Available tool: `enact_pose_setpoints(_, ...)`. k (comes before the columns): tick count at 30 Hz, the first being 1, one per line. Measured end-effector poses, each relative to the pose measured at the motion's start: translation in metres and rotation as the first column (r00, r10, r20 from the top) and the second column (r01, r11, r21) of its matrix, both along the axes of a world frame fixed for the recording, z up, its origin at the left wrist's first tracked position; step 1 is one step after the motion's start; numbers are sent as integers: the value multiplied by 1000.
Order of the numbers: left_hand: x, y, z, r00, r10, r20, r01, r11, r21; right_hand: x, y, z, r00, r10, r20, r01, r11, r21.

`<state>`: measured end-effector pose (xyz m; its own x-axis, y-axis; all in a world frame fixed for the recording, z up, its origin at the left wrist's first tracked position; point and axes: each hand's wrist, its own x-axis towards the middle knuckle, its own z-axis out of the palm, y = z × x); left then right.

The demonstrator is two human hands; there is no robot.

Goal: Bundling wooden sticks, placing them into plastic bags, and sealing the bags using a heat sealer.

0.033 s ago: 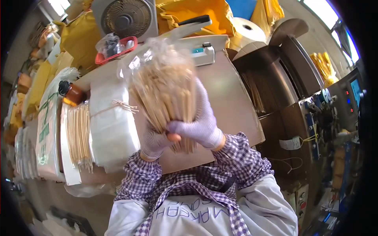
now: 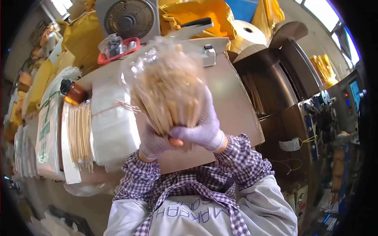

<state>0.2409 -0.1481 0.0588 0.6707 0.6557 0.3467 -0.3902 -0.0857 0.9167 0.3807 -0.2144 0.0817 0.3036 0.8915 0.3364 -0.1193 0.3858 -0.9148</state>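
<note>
Thick bundle of pale sticks (image 2: 167, 96) held up over the middle of the table (image 2: 232, 106), splayed end toward the table's far edge, narrower end toward its near edge. Clear plastic film (image 2: 136, 69) about the splayed end, loose and crumpled; blurred there, cannot tell whether it is closed. Right hand (image 2: 204, 131) clamped round the narrow end, thumb across the front; left hand (image 2: 155, 143) wrapped against the other side of the same end, fingers mostly hidden. Both in thin ribbed gloves. On the table's left part, a stack of clear bags (image 2: 112, 135) with a cord (image 2: 126, 105) across it; nearer the table's left edge, a flat row of thin sticks (image 2: 78, 133). Handling, as judged: light for its bulk; each stick stiff but slender, likely to snap under a hard bend; sticks apt to slide lengthwise past one another. Film soft and slick, a poor thing to pull on. Best hold probably low, where the sticks gather tight, palms opposed and pressing evenly; a squeeze at the splayed end alone might scatter them. Ribbed cloth should bite better on wood than on film
</note>
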Motion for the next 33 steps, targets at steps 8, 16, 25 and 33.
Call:
enact_pose_setpoints(8, -31, 0, -1, 949, 306, -82, -38, 367, 929, -18, -17, -6, 954, 88, 285, -76, 996, -53)
enact_pose_setpoints(16, -50, -52, -44, 865, -500, 42, 501, 857, -121, -35, -41, 22, 940, 340, -35, -342, 935, -91)
enact_pose_setpoints(25, -112, -35, -36, 709, 242, -663, -71, 959, 274, -21, 0, -58, 708, 705, -49, -706, 705, -66)
enact_pose_setpoints(33, -200, 66, -79, 377, 759, -531, -121, 609, 784, -37, 15, -74, 713, 678, 177, -675, 732, -85)
